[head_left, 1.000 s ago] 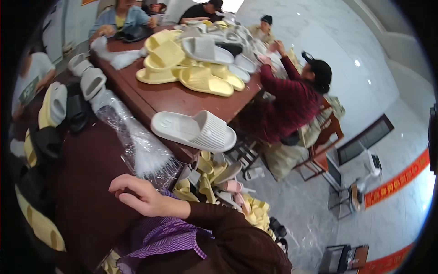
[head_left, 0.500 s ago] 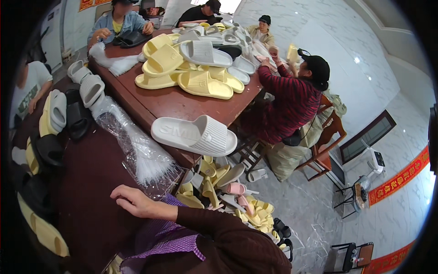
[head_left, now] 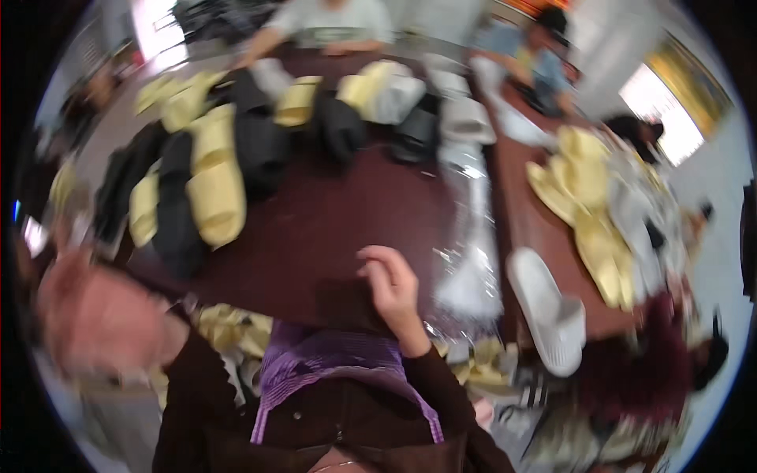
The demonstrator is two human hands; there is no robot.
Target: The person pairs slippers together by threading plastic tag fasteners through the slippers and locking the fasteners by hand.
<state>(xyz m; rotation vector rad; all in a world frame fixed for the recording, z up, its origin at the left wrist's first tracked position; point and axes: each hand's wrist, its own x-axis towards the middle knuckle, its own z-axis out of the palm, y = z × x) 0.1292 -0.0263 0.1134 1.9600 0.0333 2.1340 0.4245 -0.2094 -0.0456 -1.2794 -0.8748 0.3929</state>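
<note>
My right hand hovers over the near edge of the dark brown table, fingers loosely bent and a little apart, with nothing seen in it. At the far left my raised left hand is large and smeared by motion; its fingers cannot be made out. Next to my right hand lies a bundle of clear plastic bags. A single white slide slipper rests at the edge of the adjoining table. Yellow slippers and black slippers line the table's far and left sides.
On the right-hand table is a heap of yellow slippers and grey ones. More yellow slippers lie below the near table edge. A person in white sits across the table, and others sit around the right-hand table.
My view has swung left, bringing the slipper rows and my blurred left hand into sight. My right hand stays over the near table edge, loosely bent.
</note>
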